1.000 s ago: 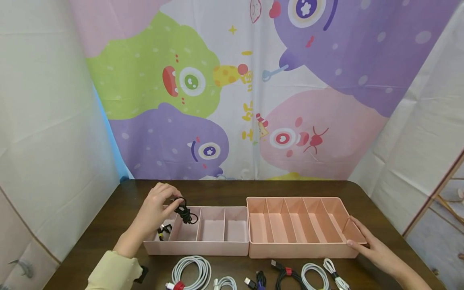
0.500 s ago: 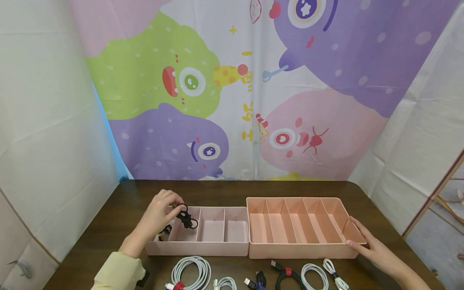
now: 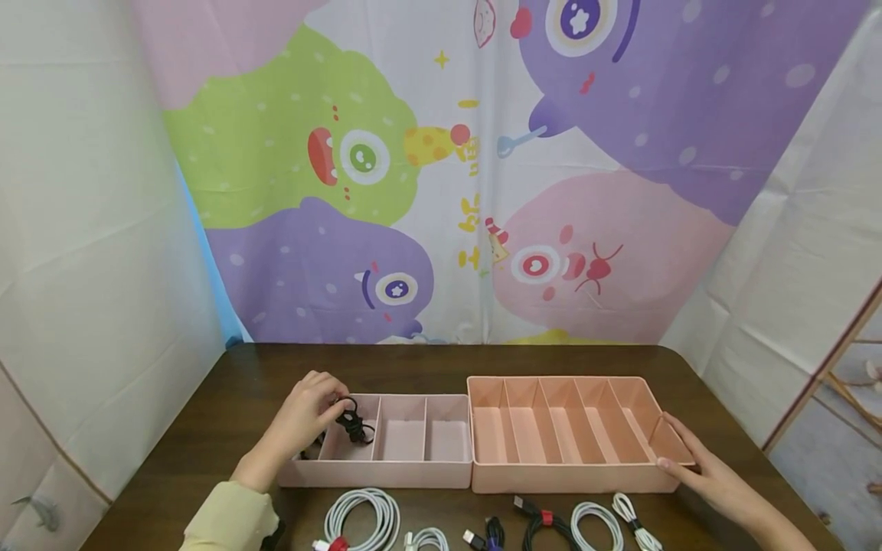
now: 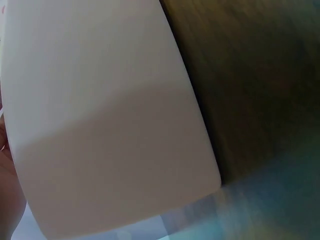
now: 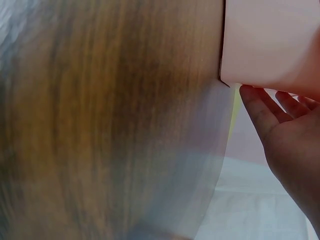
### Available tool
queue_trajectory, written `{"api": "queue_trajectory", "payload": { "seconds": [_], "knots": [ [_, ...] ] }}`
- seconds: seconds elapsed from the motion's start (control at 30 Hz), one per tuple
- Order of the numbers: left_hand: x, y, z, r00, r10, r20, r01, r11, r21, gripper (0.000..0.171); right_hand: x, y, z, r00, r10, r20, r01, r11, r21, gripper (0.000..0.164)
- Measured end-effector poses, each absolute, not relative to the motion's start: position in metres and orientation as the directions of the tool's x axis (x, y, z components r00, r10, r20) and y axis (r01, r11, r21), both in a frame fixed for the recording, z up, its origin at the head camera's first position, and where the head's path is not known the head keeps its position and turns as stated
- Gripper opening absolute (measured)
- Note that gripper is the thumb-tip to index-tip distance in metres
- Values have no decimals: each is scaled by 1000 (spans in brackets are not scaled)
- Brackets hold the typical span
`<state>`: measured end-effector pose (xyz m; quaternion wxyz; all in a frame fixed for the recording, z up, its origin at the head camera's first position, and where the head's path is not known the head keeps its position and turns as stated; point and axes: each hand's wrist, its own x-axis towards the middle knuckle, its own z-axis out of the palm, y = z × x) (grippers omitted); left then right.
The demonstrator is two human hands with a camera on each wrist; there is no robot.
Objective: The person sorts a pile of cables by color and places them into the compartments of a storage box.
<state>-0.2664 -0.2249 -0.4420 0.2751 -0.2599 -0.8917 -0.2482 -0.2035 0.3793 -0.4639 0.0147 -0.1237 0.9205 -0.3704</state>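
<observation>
My left hand (image 3: 306, 411) pinches a coiled black cable (image 3: 354, 428) between thumb and fingers. The coil hangs down into the second compartment from the left of a pale pink divided box (image 3: 386, 474). In the leftmost compartment, another dark cable (image 3: 313, 445) is mostly hidden behind that hand. My right hand (image 3: 713, 474) rests against the right end of a peach divided box (image 3: 572, 479), its thumb at the front corner. The right wrist view has the fingertips (image 5: 247, 91) of this fairly straight hand touching the box end. The left wrist view is mostly filled by the pale box's wall (image 4: 110, 125).
Along the table's (image 3: 227, 398) near side lie a large white cable coil (image 3: 395, 520), a smaller white one (image 3: 432, 533), a black cable with a purple tie (image 3: 494, 532), a black cable with a red tie (image 3: 547, 519), and two more white cables. The boxes stand side by side.
My left hand has lowered the black cable into the pale pink box's second compartment and shifted slightly right. The leftmost compartment's cable is now more hidden. My right hand stays at the peach box.
</observation>
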Motion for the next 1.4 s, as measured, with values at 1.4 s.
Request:
{"api": "queue_trajectory", "payload": {
  "seconds": [1.4],
  "knots": [
    [-245, -208, -412, -673, 295, 678, 612, 737, 287, 17, -204, 378, -464, -974, -222, 40, -188, 700, -689, 74]
  ]
}}
